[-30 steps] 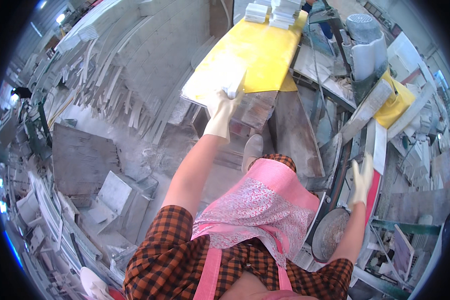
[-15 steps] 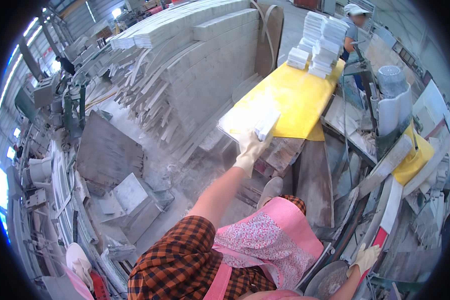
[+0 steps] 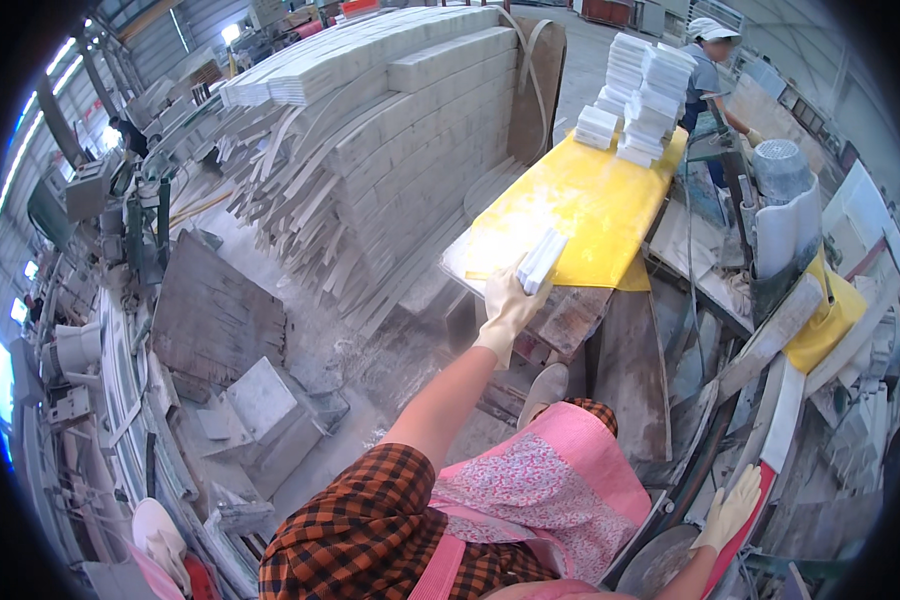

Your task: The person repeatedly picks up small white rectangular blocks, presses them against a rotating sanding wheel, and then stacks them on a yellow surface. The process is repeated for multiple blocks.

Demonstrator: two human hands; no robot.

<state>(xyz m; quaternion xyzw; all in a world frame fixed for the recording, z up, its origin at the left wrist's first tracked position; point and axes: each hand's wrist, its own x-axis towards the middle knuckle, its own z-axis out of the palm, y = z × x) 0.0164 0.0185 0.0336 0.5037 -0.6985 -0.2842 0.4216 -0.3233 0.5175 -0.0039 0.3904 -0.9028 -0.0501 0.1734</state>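
Note:
My left hand (image 3: 510, 305), in a cream glove, is stretched forward and closed on a small bundle of white stone strips (image 3: 542, 262) at the near edge of a yellow sheet (image 3: 580, 215). A pale slab (image 3: 457, 258) lies beside the strips, partly lost in glare. Down at the right, my right hand (image 3: 730, 508), gloved alike, lies flat with its fingers stretched out along a red strip (image 3: 767, 478) of the machine's rail. It holds nothing. Below that hand is a grey round disc (image 3: 660, 565), partly hidden by my forearm.
Stacks of white tiles (image 3: 650, 95) stand at the sheet's far end. Beyond them a person (image 3: 705, 75) in a white cap works. A large pile of stone slabs (image 3: 420, 150) rises ahead. A brown board (image 3: 215, 310) and stone blocks (image 3: 260, 400) occupy the left floor.
My left hand and the strips have shifted slightly, and the strips show more of their length. My right hand has flattened on the rail, its fingers straighter. The far person's arm has reached right.

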